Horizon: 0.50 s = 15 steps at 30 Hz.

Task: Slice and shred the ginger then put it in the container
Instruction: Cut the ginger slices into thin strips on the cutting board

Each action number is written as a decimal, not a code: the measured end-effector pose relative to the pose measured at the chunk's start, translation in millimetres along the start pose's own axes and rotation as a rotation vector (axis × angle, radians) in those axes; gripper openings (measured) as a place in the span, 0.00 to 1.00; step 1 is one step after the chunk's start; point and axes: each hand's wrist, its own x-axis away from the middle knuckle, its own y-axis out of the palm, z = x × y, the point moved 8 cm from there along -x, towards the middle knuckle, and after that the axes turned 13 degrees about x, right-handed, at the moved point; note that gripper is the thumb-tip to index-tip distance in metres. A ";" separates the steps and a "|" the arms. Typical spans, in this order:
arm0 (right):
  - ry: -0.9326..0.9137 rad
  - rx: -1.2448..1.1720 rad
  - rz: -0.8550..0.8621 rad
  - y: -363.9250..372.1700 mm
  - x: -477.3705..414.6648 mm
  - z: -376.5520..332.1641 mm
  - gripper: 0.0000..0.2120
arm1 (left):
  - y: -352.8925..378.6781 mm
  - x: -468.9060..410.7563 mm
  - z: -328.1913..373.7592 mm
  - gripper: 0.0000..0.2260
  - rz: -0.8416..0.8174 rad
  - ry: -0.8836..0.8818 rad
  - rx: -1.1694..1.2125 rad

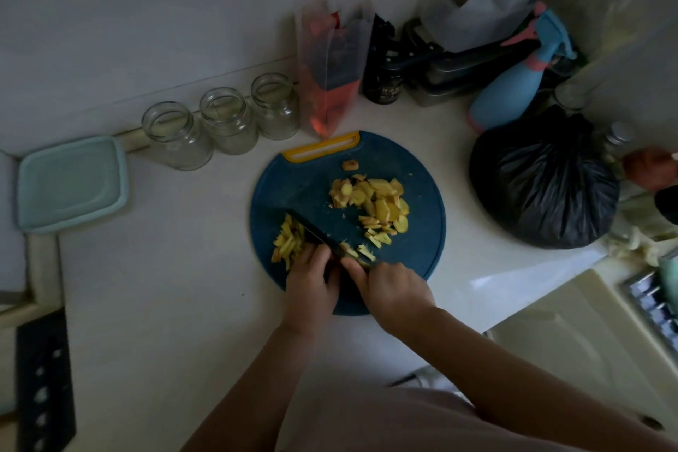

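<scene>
A round blue cutting board (293,191) with a yellow handle slot lies on the white counter. A heap of yellow ginger slices (370,196) sits on its right half, and ginger shreds (288,242) lie at its left. My right hand (394,292) grips the handle of a dark knife (312,229) whose blade angles up-left across the board. My left hand (312,284) presses curled fingers on the ginger beside the blade, next to the shreds. A pale green lidded container (71,183) sits at the far left.
Three glass jars (227,119) line the wall behind the board, beside a plastic bag with orange contents (330,84). A black bag (543,183), a blue spray bottle (513,84) and dark containers crowd the right. A dark cleaver (44,382) lies at the lower left.
</scene>
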 end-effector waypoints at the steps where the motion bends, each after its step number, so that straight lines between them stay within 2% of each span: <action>1: 0.012 0.000 -0.001 1.6 4.3 4.7 0.30 | 0.2 0.2 -0.1 0.13 0.002 -0.001 -0.001; 9: 0.035 0.007 -0.010 5.9 10.4 5.3 0.29 | -2.5 0.2 -1.9 0.05 0.036 -0.029 0.040; 13: 0.035 -0.021 -0.043 4.1 0.8 -2.1 0.30 | -3.3 -0.5 -5.3 0.11 0.037 -0.023 0.050; 15: 0.032 -0.023 -0.044 2.6 -8.0 -6.5 0.30 | -2.2 -1.9 -5.6 0.10 0.040 -0.010 0.038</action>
